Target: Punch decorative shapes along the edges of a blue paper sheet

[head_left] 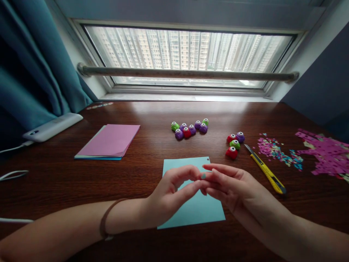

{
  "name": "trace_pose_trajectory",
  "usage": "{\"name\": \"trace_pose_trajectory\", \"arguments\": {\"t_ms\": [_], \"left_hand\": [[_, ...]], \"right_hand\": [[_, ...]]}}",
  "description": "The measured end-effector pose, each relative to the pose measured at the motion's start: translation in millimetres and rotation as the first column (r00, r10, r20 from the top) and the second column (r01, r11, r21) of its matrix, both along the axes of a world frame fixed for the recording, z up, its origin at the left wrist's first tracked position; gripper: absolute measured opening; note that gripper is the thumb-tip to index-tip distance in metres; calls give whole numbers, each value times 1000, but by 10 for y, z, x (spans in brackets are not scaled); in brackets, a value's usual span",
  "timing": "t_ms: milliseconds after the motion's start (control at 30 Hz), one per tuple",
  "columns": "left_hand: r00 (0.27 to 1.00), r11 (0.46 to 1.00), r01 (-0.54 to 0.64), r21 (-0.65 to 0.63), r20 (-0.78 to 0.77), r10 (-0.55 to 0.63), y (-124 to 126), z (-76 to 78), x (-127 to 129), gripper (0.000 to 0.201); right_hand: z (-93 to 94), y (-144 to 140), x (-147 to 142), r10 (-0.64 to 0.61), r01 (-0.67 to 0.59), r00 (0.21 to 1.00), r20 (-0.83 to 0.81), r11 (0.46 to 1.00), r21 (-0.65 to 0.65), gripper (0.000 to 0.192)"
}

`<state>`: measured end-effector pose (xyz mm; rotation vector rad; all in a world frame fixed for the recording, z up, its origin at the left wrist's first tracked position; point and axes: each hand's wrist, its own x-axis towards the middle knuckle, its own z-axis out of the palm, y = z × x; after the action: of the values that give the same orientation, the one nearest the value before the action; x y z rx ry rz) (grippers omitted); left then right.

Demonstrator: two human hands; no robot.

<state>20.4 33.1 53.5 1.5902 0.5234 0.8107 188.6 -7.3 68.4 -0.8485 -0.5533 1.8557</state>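
Note:
My left hand (171, 194) reaches in with its thumb and forefinger curled to meet the fingertips of my right hand (241, 189). Both are raised over a light-blue sheet of paper (192, 211), which has a small star-shaped mark or hole near its far right corner. A tiny light-blue paper piece (203, 176) shows at the fingertips of my right hand, where the two hands touch. Whether the left fingertips grip anything is hidden. Beyond the right hand lies a yellow utility knife (265, 171) with its blade out.
Small red, green and purple craft punches stand in one group (187, 132) behind the sheet and another (235, 144) to its right. Confetti (278, 149) and punched pink scraps (329, 153) lie right. At left are stacked coloured papers (109, 140) and a white power bank (54, 127) with a cable.

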Motion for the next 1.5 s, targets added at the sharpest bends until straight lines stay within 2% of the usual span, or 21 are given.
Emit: {"name": "trace_pose_trajectory", "arguments": {"t_ms": [100,200,367,533,667,800,900,933,1000,1100,1167,1233,1333,1500], "left_hand": [[989,989,104,-102,115,-92,28,-60,-49,16],[979,983,143,-119,165,-122,61,-118,-64,17],[990,999,45,-5,137,-44,94,-98,-68,17],[991,998,7,61,133,-15,94,-65,-77,15],[993,994,-19,105,119,6,84,-51,-80,14],[997,984,-43,170,68,31,86,-71,-61,15],[999,926,0,377,-38,16,109,-159,-31,11],[997,883,38,468,-83,1,119,-203,-20,10],[986,745,130,654,-165,-27,138,-299,1,9],[953,488,288,824,-296,-62,151,-422,31,8],[929,388,364,847,-360,-87,151,-469,46,9],[913,359,405,841,-393,-110,150,-489,54,10],[905,357,422,834,-414,-100,150,-497,50,11],[914,356,398,845,-400,-71,149,-506,33,11]], "right_hand": [[42,-68,13,26,-29,995,-93,999,-26,18],[48,-124,37,27,-32,988,-152,999,-33,26],[45,-143,57,72,-74,972,-225,997,-4,29],[46,-130,59,101,-102,956,-276,995,10,30],[28,-135,63,132,-135,954,-270,991,6,29],[28,-123,63,113,-115,968,-224,993,0,28],[117,-11,134,23,-20,994,-109,999,29,25],[168,59,196,-37,39,998,-51,998,52,24],[283,249,403,-207,197,975,76,973,123,22],[387,611,905,-431,386,864,260,899,209,18],[352,848,1301,-551,473,738,390,834,285,14],[230,1040,1664,-532,396,591,606,846,356,14],[-49,1214,2044,-531,368,452,717,843,393,7],[-444,1308,2317,-508,271,92,857,841,469,5]]}}
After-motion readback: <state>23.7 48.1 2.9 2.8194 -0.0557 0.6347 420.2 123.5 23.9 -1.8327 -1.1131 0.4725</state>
